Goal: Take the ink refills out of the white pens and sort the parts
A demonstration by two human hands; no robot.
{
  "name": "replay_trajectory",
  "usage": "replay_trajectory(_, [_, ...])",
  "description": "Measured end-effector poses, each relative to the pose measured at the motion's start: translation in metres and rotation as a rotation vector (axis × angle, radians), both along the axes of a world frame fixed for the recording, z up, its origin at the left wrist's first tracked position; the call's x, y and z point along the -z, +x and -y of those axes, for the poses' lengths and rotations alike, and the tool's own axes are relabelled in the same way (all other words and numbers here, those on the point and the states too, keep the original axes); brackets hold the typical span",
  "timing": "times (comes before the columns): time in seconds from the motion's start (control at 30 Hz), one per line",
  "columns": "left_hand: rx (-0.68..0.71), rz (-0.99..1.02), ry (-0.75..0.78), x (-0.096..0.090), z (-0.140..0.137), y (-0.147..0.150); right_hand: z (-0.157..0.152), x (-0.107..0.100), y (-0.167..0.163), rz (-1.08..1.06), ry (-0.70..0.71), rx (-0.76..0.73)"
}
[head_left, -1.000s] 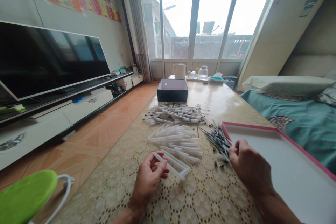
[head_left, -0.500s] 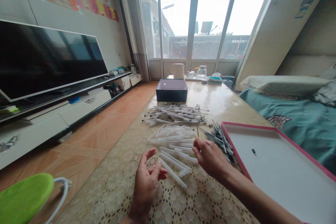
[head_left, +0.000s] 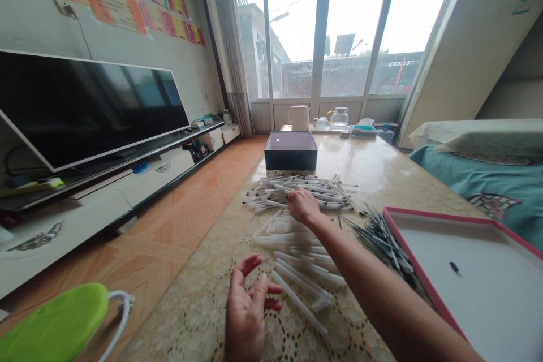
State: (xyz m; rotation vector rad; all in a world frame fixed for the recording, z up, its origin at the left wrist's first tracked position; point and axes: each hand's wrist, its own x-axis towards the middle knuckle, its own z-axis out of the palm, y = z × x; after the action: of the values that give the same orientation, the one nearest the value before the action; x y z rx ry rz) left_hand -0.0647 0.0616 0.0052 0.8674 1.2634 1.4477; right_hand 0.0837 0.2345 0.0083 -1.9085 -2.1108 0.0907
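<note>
My left hand (head_left: 250,311) is half curled above the patterned tablecloth, palm turned inward and fingers apart, with nothing in it. Just right of its fingertips lies a clear plastic pen barrel (head_left: 301,302). More barrels (head_left: 275,237) are spread loosely beyond it. My right hand (head_left: 304,205) reaches over them to the near edge of a pile of white pens with dark ends (head_left: 335,188). Its fingers are curled downward, and whatever they hold is hidden. Beneath and right of the forearm lies a heap of thin dark refills (head_left: 386,237).
A dark box (head_left: 291,158) stands behind the pens. On the right is a white tray with a pink rim (head_left: 441,214), holding a small black piece (head_left: 454,267). A jug (head_left: 299,117) and a glass pot (head_left: 339,117) stand at the far end. A green stool (head_left: 55,322) is at left.
My right hand has moved forward and left from beside the clear barrels to the pen pile. My left hand keeps nearly the same pose. The view has turned slightly left.
</note>
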Motion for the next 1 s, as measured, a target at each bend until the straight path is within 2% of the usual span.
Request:
replay_trajectory(0.13, [0.006,-0.003,-0.001,-0.001,0.0,0.001,0.002,-0.001,-0.003,-0.026,0.027,-0.008])
replay_trajectory(0.23, [0.022,-0.006,0.012,0.0,0.001,0.001,0.017,-0.016,0.005,-0.072,0.102,-0.03])
replay_trajectory(0.3, [0.036,-0.028,0.026,0.003,0.0,0.001,0.038,-0.03,0.013,-0.109,0.16,-0.054])
replay_trajectory(0.4, [0.089,-0.119,0.056,0.01,-0.001,0.002,0.089,-0.042,0.029,-0.158,0.195,-0.104])
replay_trajectory(0.5, [0.167,-0.336,0.194,0.014,0.001,0.004,0.15,-0.035,0.041,-0.19,0.126,-0.136])
replay_trajectory(0.63, [0.352,-0.822,0.524,0.01,0.01,0.005,0.21,-0.007,0.05,-0.336,-0.095,-0.211])
replay_trajectory(0.7, [0.492,-0.994,0.603,0.006,0.015,0.006,0.222,0.005,0.053,-0.332,-0.145,-0.281])
replay_trajectory(0.77, [0.611,-1.113,0.607,0.002,0.019,0.007,0.226,0.011,0.055,-0.336,-0.159,-0.331])
replay_trajectory(0.87, [0.706,-1.308,0.621,-0.001,0.021,0.008,0.226,0.008,0.059,-0.344,-0.221,-0.368])
replay_trajectory(1.0, [0.801,-1.489,0.772,-0.006,0.019,0.004,0.228,-0.001,0.061,-0.323,-0.294,-0.417])
